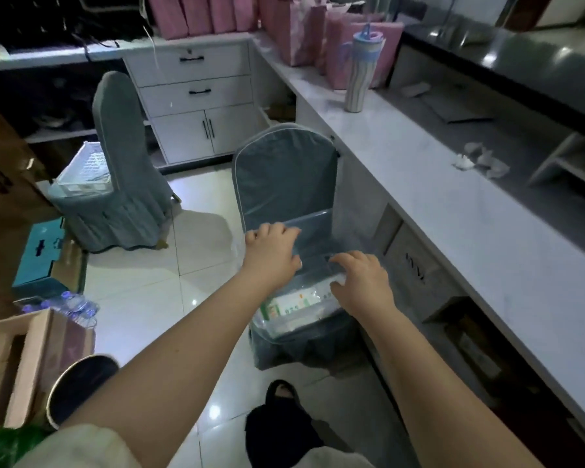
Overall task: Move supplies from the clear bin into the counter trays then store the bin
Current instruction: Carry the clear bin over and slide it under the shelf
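Observation:
A clear plastic bin [314, 228] sits on the seat of the near grey-covered chair [284, 170], beside the white counter [436, 204]. Packets with green and white print [294, 305] lie inside it. My left hand [272, 249] rests on the bin's left rim, fingers curled over the edge. My right hand [362, 282] lies on the bin's right side above the packets, fingers spread and bent. Whether either hand truly grips the bin is hard to tell. No counter trays are clearly visible.
A second grey chair [122, 163] at the left carries a white mesh basket [85, 170]. On the counter stand pink gift bags [304, 32], a striped tumbler [362, 72] and crumpled tissues [483, 162]. Cardboard boxes [11, 363], a teal box [44, 255] and water bottles [71, 304] crowd the floor at left.

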